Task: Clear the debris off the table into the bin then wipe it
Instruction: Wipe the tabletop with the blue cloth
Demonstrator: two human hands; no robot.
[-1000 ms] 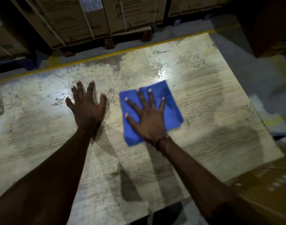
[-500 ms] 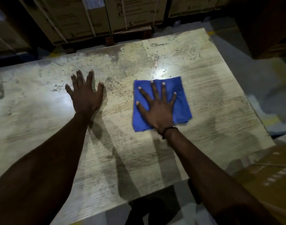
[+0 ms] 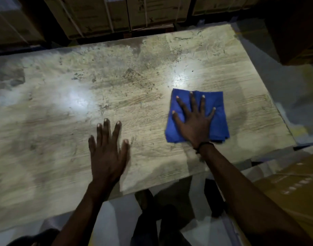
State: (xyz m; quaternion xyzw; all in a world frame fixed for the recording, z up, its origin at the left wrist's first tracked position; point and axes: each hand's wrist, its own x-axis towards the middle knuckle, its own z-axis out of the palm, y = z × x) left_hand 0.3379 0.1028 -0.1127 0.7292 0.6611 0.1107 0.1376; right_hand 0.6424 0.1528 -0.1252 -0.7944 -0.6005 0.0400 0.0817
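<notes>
Blue folded cloth (image 3: 217, 110) lies flat on the right part of the table (image 3: 116, 89), near its right edge. The cloth is roughly square, so no long axis is clear; its edges run nearly parallel to the table's edges.

Nearest the viewer, the left hand (image 3: 107, 153) rests palm down on the bare tabletop near the front edge, fingers straight and spread, holding nothing. Farther right, the right hand (image 3: 196, 123) presses flat on the cloth, fingers extended and splayed, pointing away from the viewer. A dark band (image 3: 202, 145) circles that wrist.

Strapped cardboard boxes (image 3: 116, 13) stand beyond the table's far edge.
</notes>
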